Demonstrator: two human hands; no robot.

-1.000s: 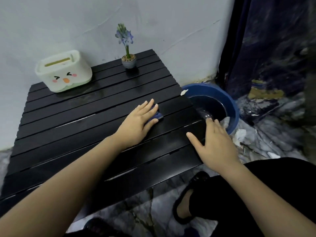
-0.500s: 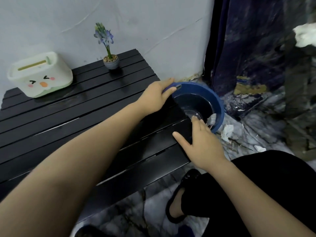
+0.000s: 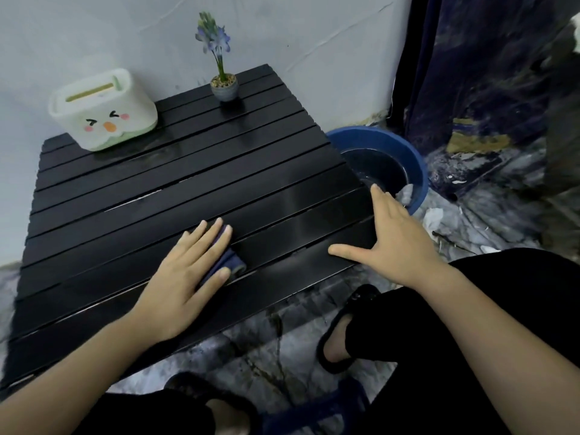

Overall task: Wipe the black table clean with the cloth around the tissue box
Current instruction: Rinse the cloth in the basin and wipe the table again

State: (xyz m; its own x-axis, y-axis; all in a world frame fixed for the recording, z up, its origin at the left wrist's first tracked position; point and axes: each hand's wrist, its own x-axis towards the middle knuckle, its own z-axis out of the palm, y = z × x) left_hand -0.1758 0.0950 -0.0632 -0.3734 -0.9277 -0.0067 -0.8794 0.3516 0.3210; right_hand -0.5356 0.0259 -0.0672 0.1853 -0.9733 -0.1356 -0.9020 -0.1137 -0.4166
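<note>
The black slatted table [image 3: 131, 196] fills the left and middle of the head view. A white tissue box [image 3: 103, 109] with a cartoon face stands at its far left corner. My left hand [image 3: 185, 277] lies flat on the near middle slats, pressing a dark blue cloth [image 3: 227, 262] that peeks out under the fingers. My right hand [image 3: 395, 243] rests spread on the table's near right corner, holding nothing. The slats around the cloth look wet and shiny.
A small potted blue flower [image 3: 222, 86] stands at the table's far edge by the wall. A blue basin [image 3: 408, 152] with water sits on the floor just right of the table. My feet in black sandals [image 3: 342, 337] are below the table's front edge.
My left hand swept the cloth out to the table's right edge near the basin, then back toward me to the near middle slats. My right hand stayed on the right corner.
</note>
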